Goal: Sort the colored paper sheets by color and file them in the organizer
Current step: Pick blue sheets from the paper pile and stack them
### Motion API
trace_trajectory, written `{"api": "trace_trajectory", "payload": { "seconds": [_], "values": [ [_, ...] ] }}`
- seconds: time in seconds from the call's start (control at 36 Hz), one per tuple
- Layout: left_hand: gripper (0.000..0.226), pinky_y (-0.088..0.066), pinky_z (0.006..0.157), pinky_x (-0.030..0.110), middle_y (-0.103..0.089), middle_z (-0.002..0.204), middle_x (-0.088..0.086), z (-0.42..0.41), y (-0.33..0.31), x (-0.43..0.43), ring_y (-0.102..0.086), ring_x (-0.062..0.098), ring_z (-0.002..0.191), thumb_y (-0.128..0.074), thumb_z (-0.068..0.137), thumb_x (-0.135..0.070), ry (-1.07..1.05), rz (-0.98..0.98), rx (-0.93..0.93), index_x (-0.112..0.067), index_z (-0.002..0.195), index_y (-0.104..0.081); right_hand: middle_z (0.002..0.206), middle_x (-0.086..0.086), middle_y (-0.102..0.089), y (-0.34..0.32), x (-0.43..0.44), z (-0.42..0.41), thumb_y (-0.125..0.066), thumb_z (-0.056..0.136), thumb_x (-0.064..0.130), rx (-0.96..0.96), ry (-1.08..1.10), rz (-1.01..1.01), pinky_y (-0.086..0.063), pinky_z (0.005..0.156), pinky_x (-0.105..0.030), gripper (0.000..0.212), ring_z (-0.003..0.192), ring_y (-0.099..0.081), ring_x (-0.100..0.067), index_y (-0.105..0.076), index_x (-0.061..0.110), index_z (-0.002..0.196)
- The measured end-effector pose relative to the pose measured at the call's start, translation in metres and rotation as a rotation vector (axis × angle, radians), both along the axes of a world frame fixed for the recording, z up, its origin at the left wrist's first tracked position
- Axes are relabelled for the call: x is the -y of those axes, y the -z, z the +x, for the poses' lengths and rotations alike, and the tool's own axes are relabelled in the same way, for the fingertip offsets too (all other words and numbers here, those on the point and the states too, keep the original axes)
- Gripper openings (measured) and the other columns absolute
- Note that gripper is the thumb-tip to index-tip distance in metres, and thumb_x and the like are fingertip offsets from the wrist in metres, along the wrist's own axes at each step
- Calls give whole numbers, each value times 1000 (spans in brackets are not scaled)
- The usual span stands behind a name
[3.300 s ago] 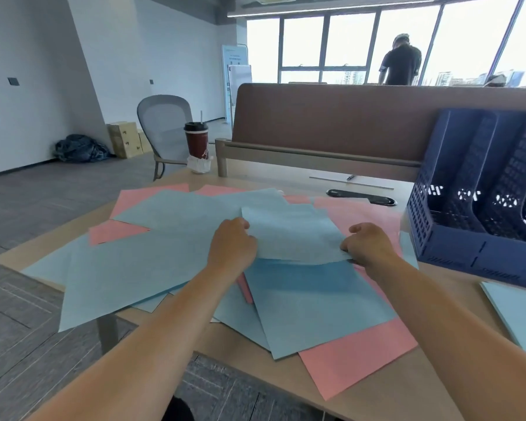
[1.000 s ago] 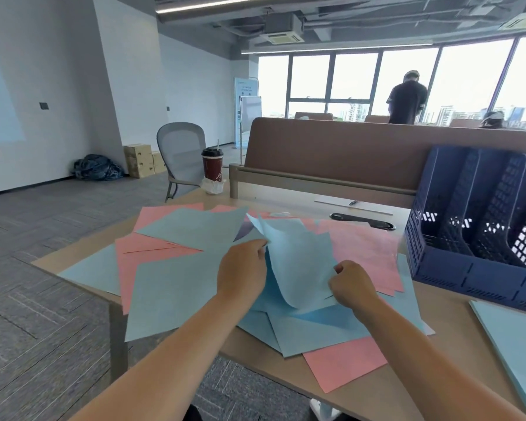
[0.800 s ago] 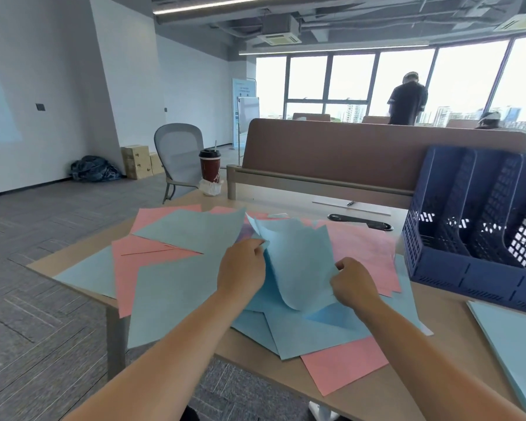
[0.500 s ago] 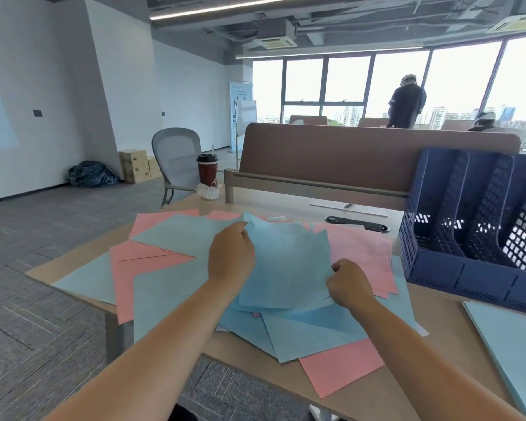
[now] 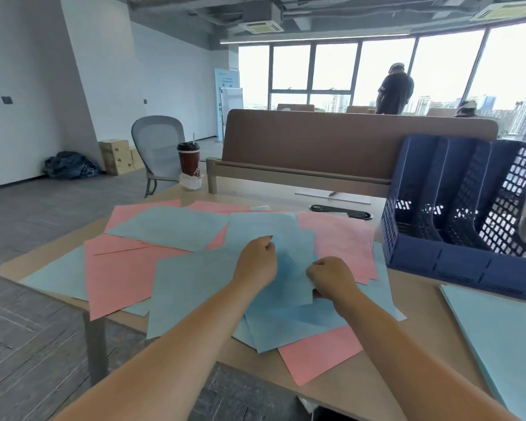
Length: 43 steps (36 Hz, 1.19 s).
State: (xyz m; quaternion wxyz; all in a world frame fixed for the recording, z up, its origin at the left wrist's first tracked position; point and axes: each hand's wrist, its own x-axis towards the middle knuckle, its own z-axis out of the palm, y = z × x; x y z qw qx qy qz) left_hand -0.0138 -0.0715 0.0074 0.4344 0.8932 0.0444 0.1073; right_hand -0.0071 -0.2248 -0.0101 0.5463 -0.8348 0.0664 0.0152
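On the desk [image 5: 377, 387], amid overlapping pink sheets [image 5: 119, 278] and blue ones, the left hand [image 5: 257, 259] and right hand [image 5: 331, 276] each pinch an edge of one blue sheet [image 5: 264, 226]; the organizer [image 5: 438, 262] stands to the right. Lifting could drag clinging neighbours along, or tip overhanging sheets off the near edge.

You see a cup [image 5: 189, 161]; behind the cup a chair [image 5: 157, 141], left of it boxes [image 5: 116, 156], right of it a divider [image 5: 346, 144].
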Motion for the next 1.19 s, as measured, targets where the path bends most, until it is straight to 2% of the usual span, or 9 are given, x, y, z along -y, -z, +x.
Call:
{"api": "trace_trajectory", "payload": {
  "seconds": [0.14, 0.31, 0.36, 0.47, 0.61, 0.75, 0.89, 1.11, 1.19],
  "values": [
    [39, -43, 104, 40, -62, 127, 12, 5, 7, 9, -57, 28, 120, -34, 103, -30, 58, -155, -134, -7, 118, -60, 64, -10, -41, 2, 1, 4, -56, 91, 33, 64, 39, -31, -57, 77, -60, 36, 60, -53, -27, -44, 14, 64],
    [36, -41, 107, 33, -57, 138, 6, 1, 9, -5, -53, 22, 126, -42, 101, -20, 92, -106, -149, -13, 133, -56, 60, -6, -49, -2, 3, 4, -64, 90, 32, 82, 11, -223, -54, 60, -38, 38, 58, -56, -26, -50, 10, 62],
    [34, -40, 98, 22, -58, 135, 2, -2, 9, -11, -53, 18, 124, -40, 101, -16, 101, -67, -116, -13, 128, -61, 77, -7, -59, -1, 3, 3, -65, 85, 28, 90, -7, -428, -46, 61, -31, 21, 70, -58, -24, -60, 10, 77],
    [33, -35, 88, 19, -60, 132, 0, -7, 7, -27, -54, 17, 121, -40, 101, -16, 88, 14, -93, -14, 124, -64, 113, -10, -65, -3, -3, 3, -65, 85, 34, 136, -41, -695, -51, 84, -34, 37, 104, -61, -31, -67, 8, 111],
    [31, -37, 88, 21, -61, 131, 3, -12, 11, -40, -55, 20, 119, -44, 100, -17, 97, 49, -147, -12, 123, -64, 105, -8, -65, -8, -19, 0, -69, 82, 45, 57, -114, -831, -44, 70, -30, 35, 96, -63, -29, -62, 14, 98],
    [32, -39, 88, 23, -60, 132, 4, -16, 14, -46, -55, 22, 119, -45, 100, -18, 141, 89, -188, -11, 126, -63, 115, -10, -65, -6, -29, 9, -72, 81, 42, -20, -157, -897, -44, 74, -31, 39, 104, -62, -29, -66, 13, 105],
    [30, -41, 88, 24, -62, 129, 4, -16, 15, -49, -56, 22, 115, -45, 100, -19, 140, 83, -188, -14, 122, -64, 105, -6, -65, -14, -31, 15, -73, 82, 42, -71, -205, -948, -45, 75, -31, 33, 101, -63, -28, -52, 16, 82],
    [31, -47, 96, 34, -64, 123, 5, -11, 15, -52, -59, 23, 112, -44, 97, -19, 109, 101, -155, -13, 119, -65, 63, -6, -47, -7, -27, 29, -57, 82, 4, 33, -85, -745, -29, 45, -25, 23, 65, -50, -28, -46, 9, 63],
    [31, -45, 97, 30, -61, 130, 4, -7, 17, -58, -57, 22, 117, -47, 97, -21, 99, 129, -137, -14, 123, -62, 69, -7, -54, -4, -23, 33, -52, 84, 2, 100, -35, -705, -38, 54, -26, 15, 66, -52, -28, -56, 9, 72]
  ]
}}
